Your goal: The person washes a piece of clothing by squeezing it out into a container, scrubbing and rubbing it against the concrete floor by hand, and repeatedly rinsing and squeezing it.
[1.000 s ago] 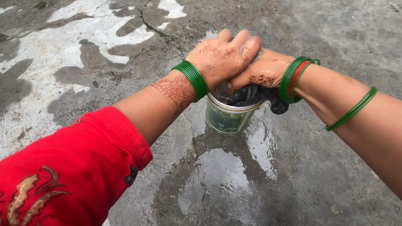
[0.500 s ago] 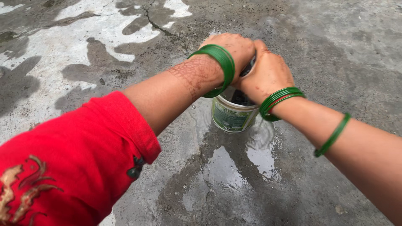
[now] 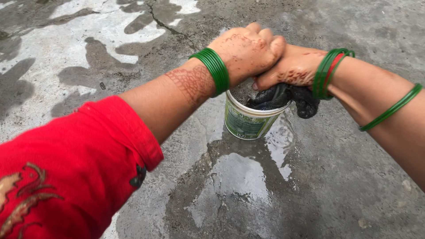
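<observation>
Both hands [image 3: 270,55] on dark cloth [image 3: 283,97] over white tub [image 3: 245,121]

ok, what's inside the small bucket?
Part of a dark wet cloth hangs over the small bucket rim, held by both hands, left hand over right hand. Some grey inner wall shows; the bottom and any water are covered.

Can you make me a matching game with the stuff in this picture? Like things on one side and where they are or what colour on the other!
Things:
1. dark wet cloth
2. small tub
3. bangles
4. sleeve

Descriptions:
A. red, with a gold pattern
B. standing on the wet concrete floor
C. green, around the wrist
D. gripped by the left hand and the right hand above the tub

Pairs: 1-D, 2-B, 3-C, 4-A
</observation>
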